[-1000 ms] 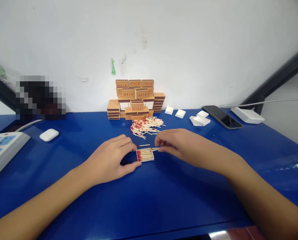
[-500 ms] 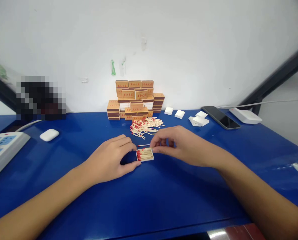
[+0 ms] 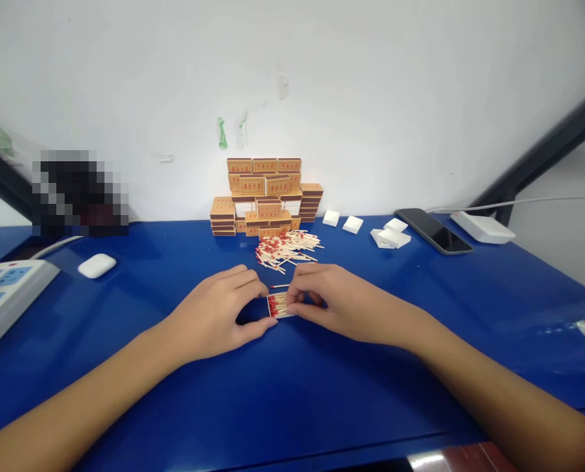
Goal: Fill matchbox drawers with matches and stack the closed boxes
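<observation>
A small white matchbox tray (image 3: 269, 307) lies on the blue table, filled with red-headed matches (image 3: 278, 303). At its left end, my left hand (image 3: 230, 306) steadies the tray between thumb and forefinger. My right hand (image 3: 329, 298) covers the tray's right part, thumb and fingers pinched together and touching the matches. Whether a match is between those fingertips is hidden. One loose match (image 3: 280, 286) lies just behind the tray. Farther back is a heap of loose matches (image 3: 287, 249), with another match (image 3: 308, 263) near its front edge.
Stacked matchboxes (image 3: 265, 187) stand against the wall behind the heap. White trays (image 3: 353, 225), a phone (image 3: 434, 231) and a white box (image 3: 483, 227) lie at the back right. On the left are a white case (image 3: 97, 265) and a power strip (image 3: 21, 288).
My right hand has moved left and slightly nearer, from the tray's right end to over the matches. A match behind it now shows. My left hand and the tray stay put.
</observation>
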Tool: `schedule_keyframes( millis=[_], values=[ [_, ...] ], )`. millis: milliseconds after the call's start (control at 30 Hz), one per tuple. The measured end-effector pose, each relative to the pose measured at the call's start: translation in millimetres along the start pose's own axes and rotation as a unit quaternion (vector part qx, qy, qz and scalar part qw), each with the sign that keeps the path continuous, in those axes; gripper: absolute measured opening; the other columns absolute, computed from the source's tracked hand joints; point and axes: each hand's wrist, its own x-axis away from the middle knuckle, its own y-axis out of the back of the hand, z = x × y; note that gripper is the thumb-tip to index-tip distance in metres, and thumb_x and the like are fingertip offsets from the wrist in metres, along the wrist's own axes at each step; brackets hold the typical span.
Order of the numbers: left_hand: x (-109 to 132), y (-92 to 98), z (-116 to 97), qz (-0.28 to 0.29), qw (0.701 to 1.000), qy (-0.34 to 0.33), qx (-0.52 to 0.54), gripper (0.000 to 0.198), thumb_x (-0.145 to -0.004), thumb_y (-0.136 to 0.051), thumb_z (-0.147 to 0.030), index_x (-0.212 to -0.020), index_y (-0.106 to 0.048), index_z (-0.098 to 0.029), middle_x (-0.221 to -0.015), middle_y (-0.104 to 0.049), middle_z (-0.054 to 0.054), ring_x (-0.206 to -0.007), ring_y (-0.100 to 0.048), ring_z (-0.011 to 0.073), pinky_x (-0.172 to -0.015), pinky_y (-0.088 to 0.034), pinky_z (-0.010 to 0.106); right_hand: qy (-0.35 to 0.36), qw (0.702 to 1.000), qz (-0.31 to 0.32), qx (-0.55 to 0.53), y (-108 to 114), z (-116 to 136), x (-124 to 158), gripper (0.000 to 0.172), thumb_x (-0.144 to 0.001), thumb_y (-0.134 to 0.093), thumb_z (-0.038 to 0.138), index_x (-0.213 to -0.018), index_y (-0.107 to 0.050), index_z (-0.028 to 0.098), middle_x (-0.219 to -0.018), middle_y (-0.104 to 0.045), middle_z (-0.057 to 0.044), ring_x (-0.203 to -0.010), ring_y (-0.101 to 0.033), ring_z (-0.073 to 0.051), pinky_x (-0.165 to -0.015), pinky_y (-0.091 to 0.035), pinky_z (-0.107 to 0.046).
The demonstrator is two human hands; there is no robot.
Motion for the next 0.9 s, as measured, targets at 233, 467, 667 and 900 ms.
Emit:
schedule_keyframes(
  millis=[233, 467, 667, 900],
  values=[
    [-1.4, 0.1, 0.0, 0.0, 1.0, 0.001, 0.001, 0.022, -0.097, -0.069, -0.037, -0.105, -0.068, -0.017, -0.098, -0.072, 0.006, -0.093, -0.065, 0.0242, -0.081, -0.054, 0.038, 0.002, 1.0, -0.019, -0.002, -8.7, -1.2, -1.4, 0.011, -0.1, -0.065, 0.02, -0.092, -0.073, 0.018, -0.092, -0.065, -0.003, -0.08, -0.059, -0.014, -0.074, -0.044, -0.029],
    [0.8, 0.4, -0.1, 0.005, 1.0, 0.004, -0.001, 0.021, -0.097, -0.069, -0.038, -0.103, -0.068, -0.018, -0.099, -0.072, 0.006, -0.093, -0.064, 0.0241, -0.081, -0.054, 0.038, -0.004, 0.999, -0.049, 0.019, -7.1, -7.2, -2.9, 0.009, -0.1, -0.063, 0.018, -0.096, -0.071, 0.019, -0.096, -0.065, -0.003, -0.081, -0.059, -0.015, -0.072, -0.043, -0.028],
    [1.0, 0.5, -0.3, 0.009, 1.0, 0.003, -0.008, 0.023, -0.098, -0.068, -0.04, -0.104, -0.069, -0.018, -0.097, -0.071, 0.007, -0.093, -0.064, 0.024, -0.08, -0.054, 0.038, -0.023, 0.996, -0.033, 0.079, -5.9, -12.5, -4.4, 0.009, -0.102, -0.062, 0.021, -0.097, -0.07, 0.017, -0.1, -0.063, -0.005, -0.078, -0.056, -0.015, -0.069, -0.042, -0.029],
    [-0.1, 1.4, -1.4, 0.008, 1.0, 0.0, -0.004, 0.023, -0.098, -0.068, -0.04, -0.104, -0.069, -0.018, -0.097, -0.072, 0.007, -0.093, -0.065, 0.0239, -0.081, -0.055, 0.038, -0.028, 0.995, -0.022, 0.09, -3.3, -12.4, -3.7, 0.009, -0.103, -0.063, 0.022, -0.096, -0.067, 0.017, -0.101, -0.063, -0.005, -0.078, -0.057, -0.015, -0.069, -0.042, -0.029]
  ],
)
